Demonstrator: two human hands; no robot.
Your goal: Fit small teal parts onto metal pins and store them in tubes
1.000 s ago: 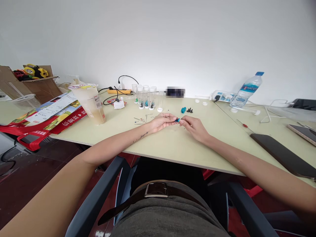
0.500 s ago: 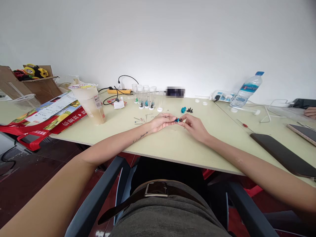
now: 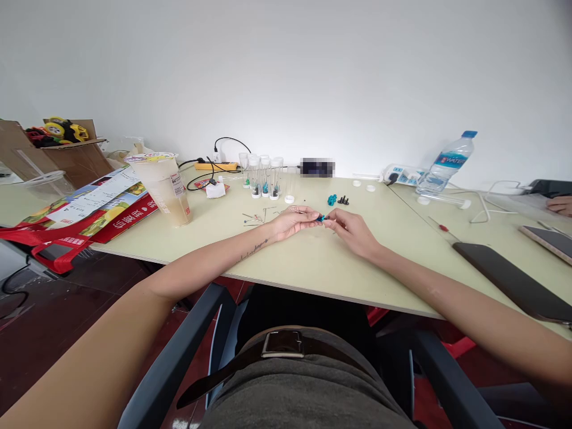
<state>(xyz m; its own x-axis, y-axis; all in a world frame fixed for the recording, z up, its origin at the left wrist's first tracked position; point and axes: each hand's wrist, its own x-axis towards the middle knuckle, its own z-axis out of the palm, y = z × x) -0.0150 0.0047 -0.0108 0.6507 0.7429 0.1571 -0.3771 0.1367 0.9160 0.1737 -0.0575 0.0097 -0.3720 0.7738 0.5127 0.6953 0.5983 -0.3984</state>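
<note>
A small blue part (image 3: 320, 218) is between my hands, just above the table; its exact kind is too small to tell. My left hand (image 3: 292, 221) pinches its left side with thumb and fingers. At the other end, the fingertips of my right hand (image 3: 353, 231) are closed on it, partly hiding a dark bit there. Beyond my hands lie a cluster of teal parts (image 3: 332, 199) and several black screw-like pieces (image 3: 343, 201). Thin metal pins and rods (image 3: 254, 219) are scattered by my left wrist. Capped clear tubes (image 3: 265, 179) with small parts inside stand behind them.
On the left are a drink cup (image 3: 167, 190), a red bag (image 3: 129, 217) and a cardboard box (image 3: 74, 161). A water bottle (image 3: 447, 164), a power strip (image 3: 404, 174) and a dark phone (image 3: 509, 280) are to the right. Another person's hand (image 3: 560, 204) shows at the right edge.
My hands stay nearly in place, with the blue part still between them. My right fingertips have shifted slightly on it, and less of its dark end shows.
</note>
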